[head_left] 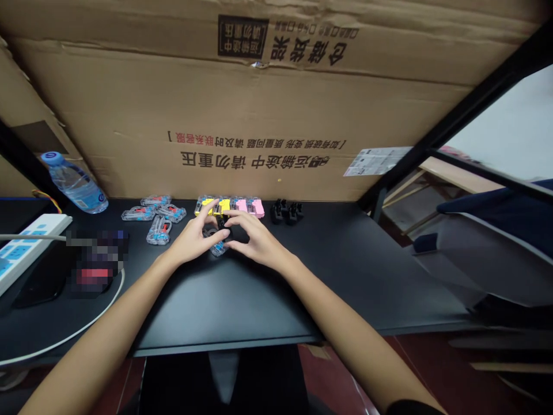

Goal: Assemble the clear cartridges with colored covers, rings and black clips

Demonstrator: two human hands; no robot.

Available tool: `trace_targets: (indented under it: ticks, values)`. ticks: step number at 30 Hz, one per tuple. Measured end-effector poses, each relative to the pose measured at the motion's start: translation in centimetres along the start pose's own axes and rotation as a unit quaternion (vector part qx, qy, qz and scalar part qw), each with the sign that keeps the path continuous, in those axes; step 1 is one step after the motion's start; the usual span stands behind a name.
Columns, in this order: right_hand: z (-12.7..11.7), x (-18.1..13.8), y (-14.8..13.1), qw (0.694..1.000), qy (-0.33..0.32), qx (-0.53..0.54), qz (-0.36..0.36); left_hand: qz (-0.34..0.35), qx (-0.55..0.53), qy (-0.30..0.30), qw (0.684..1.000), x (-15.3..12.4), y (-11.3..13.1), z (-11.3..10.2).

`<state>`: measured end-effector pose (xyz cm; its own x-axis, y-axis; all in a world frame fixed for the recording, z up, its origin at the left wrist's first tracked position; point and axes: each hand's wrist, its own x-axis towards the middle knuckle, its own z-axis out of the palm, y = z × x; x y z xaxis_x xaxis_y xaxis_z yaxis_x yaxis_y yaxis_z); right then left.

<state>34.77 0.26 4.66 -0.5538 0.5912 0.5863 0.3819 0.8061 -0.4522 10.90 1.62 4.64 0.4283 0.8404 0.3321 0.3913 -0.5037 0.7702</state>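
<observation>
Pinching a small black plastic piece between curled, nearly closed left hand and right hand; cannot tell if also gripping the clear plastic case just below. See four transparent, red-marked cases left of the left hand, black plastic clips to the right hand's right, yellow and pink blocks just beyond both.

A: Where could a hand pass?
B: On the right, over the bare surface, between the black parts and the frame post. The front strip between the forearms is open too.
A: Straight back?
B: Blocked by cardboard, with a yellow-and-pink row before it. The left hand and right hand, around a black-and-clear piece, fill the middle.
A: Left?
B: Crowded: clear pieces, a bottle, a power strip, a white cable.
</observation>
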Motion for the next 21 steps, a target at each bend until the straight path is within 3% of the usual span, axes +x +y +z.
trace_targets:
  ticks: [4,8,12,15,21]
  values:
    - [-2.0,0.2,0.1,1.0,-0.003,0.005,0.024,0.01,0.01,0.006,1.0,0.1,-0.1,0.1]
    - [-5.5,-0.4,2.3,0.975,0.024,-0.098,0.2,-0.002,0.055,0.014,0.998,0.1,0.0,-0.1]
    - [-7.3,-1.7,5.2,0.922,-0.122,-0.149,0.337,0.0,0.07,0.01,0.998,0.1,0.2,-0.2]
    - [-6.9,-2.2,6.3,0.904,-0.16,-0.145,0.368,0.009,0.07,0.021,0.997,0.1,0.1,-0.1]
    - [-5.8,-2.3,7.0,0.912,-0.143,-0.131,0.36,0.018,0.062,0.03,0.997,0.1,-0.2,-0.1]
